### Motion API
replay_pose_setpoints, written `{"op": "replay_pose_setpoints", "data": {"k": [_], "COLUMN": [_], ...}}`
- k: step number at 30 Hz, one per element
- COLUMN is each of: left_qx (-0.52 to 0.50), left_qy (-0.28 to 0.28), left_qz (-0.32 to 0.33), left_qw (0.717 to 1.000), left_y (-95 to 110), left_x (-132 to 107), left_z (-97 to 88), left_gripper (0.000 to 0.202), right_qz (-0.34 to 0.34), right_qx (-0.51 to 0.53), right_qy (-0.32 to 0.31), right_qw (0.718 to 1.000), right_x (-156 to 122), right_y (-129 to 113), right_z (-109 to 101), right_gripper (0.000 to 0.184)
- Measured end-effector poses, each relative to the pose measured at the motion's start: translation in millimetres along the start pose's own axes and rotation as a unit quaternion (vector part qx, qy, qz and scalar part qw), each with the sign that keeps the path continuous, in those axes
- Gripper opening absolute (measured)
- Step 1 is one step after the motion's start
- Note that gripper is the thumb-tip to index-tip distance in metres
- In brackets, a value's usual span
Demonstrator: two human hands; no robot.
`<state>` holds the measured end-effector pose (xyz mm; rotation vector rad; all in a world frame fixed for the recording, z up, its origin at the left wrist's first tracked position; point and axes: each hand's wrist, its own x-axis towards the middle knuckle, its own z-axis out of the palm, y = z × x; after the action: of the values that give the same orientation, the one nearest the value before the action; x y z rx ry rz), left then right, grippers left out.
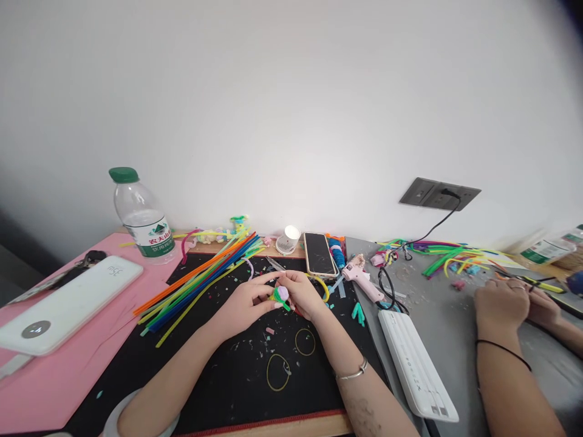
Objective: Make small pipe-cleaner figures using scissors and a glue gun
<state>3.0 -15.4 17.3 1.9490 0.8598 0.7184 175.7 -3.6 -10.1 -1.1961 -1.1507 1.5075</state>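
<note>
A person's left hand [243, 308] is pinching a small green-and-lilac fuzzy piece [282, 294] between the two hands, above a black mat [228, 376]. The right hand [304, 295] is curling close beside it; whether its grip is clamping, I cannot tell. They are probably shaping the piece, the next move calling for steadiness. A bottle [144, 215] is showing Chinese characters, "农夫山"; a white power bank [73, 303] is displaying unclear digits.

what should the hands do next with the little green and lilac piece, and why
Perhaps the right hand could fold in the green tip: the tip pokes out below the lilac part of the green and lilac piece, and the left hand seems to hold it.
</note>
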Motion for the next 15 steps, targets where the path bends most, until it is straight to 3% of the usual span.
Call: {"op": "replay_pose_setpoints", "data": {"k": [15], "left_qx": [-0.044], "left_qy": [0.025], "left_qz": [-0.030], "left_qw": [0.998], "left_y": [-3.1], "left_x": [1.7], "left_z": [0.1], "left_gripper": [0.027], "right_qz": [-0.022], "right_qx": [0.028], "right_qy": [-0.007], "right_qw": [0.999], "right_x": [0.7], "right_y": [2.6], "right_z": [0.0], "right_gripper": [0.035]}}
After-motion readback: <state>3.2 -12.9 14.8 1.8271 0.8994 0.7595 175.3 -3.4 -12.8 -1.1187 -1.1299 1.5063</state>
